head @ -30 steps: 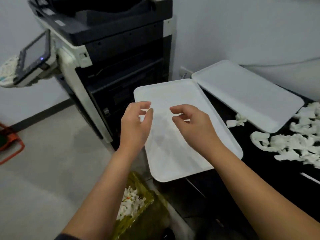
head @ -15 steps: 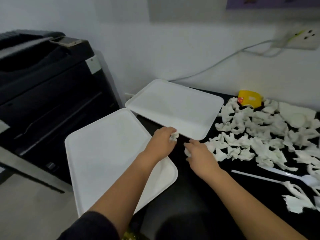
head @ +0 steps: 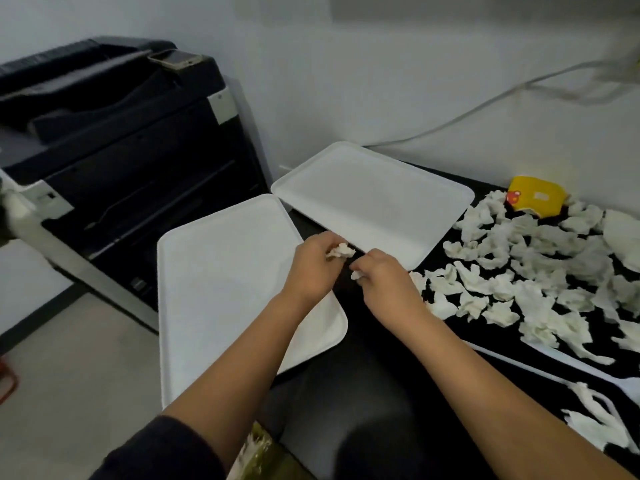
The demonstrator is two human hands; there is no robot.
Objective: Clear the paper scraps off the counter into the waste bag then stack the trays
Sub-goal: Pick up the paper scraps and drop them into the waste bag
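While our left hand pinches a crumpled scrap in its fingers, our right hand closes on a smaller scrap beside it. Both hover near the black worktop's left edge, between two white trays. More scraps cover its right side; a dark copier stands left.

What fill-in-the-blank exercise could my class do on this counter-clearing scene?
1. The left hand holds a crumpled paper ____.
2. The number of white trays on the black counter is ____.
3. The yellow carton lies by the wall, ____ the scrap pile.
4. The near tray overhangs the counter's ____ edge.

Missing words: scrap; two; behind; left
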